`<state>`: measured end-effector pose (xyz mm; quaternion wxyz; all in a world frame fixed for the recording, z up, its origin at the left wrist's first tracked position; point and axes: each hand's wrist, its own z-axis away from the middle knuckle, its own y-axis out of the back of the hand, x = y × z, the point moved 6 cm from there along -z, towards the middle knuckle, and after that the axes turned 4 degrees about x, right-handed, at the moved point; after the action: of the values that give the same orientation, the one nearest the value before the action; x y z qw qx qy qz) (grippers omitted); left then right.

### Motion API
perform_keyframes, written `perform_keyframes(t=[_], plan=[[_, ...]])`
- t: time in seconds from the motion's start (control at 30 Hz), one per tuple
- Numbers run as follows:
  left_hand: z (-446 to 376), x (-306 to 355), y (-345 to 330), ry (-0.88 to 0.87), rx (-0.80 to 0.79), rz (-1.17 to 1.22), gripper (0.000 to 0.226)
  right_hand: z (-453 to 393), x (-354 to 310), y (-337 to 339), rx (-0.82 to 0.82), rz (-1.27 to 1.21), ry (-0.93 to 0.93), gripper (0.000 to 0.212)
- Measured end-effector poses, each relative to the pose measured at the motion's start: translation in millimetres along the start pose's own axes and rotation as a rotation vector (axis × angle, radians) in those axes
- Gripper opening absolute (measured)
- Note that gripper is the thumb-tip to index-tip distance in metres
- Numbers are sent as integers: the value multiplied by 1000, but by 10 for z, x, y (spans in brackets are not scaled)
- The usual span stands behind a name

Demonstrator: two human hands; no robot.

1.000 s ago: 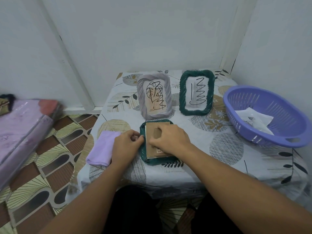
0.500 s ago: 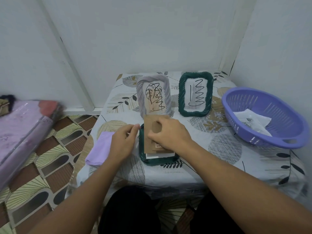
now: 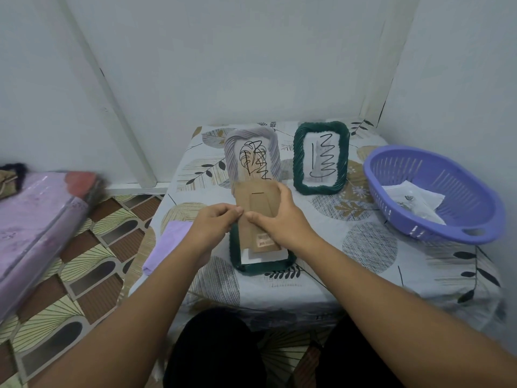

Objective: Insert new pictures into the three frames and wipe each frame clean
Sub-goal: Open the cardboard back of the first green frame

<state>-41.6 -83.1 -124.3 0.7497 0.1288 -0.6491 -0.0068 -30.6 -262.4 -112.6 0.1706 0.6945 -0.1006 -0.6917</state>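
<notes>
A dark green frame (image 3: pixel 261 266) lies face down at the table's front, a strip of white paper showing inside it. Above it my right hand (image 3: pixel 282 219) grips the brown cardboard backing board (image 3: pixel 258 204), lifted and tilted up out of the frame. My left hand (image 3: pixel 214 226) pinches the board's left edge. Behind stand a grey frame (image 3: pixel 253 158) and a second green frame (image 3: pixel 321 158), each upright with a black line drawing.
A folded lilac cloth (image 3: pixel 167 245) lies left of the lying frame. A purple plastic basket (image 3: pixel 430 191) with white sheets inside sits at the table's right. The table (image 3: pixel 372 247) fills a wall corner. A purple bundle (image 3: pixel 36 219) lies on the tiled floor, left.
The backing board lay flat in the lying frame; it has been slid and lifted up out of it, exposing white paper. Both hands rose with it.
</notes>
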Motion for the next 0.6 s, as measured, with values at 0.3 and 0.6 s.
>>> perform_keyframes(t=[0.3,0.6], plan=[[-92,-105,128,-109,239,-520,17,-92,214,261,57,69,-39,93],[-55,-402,159,-170,303,-594,23,-254,840,693,137,230,-243,113]])
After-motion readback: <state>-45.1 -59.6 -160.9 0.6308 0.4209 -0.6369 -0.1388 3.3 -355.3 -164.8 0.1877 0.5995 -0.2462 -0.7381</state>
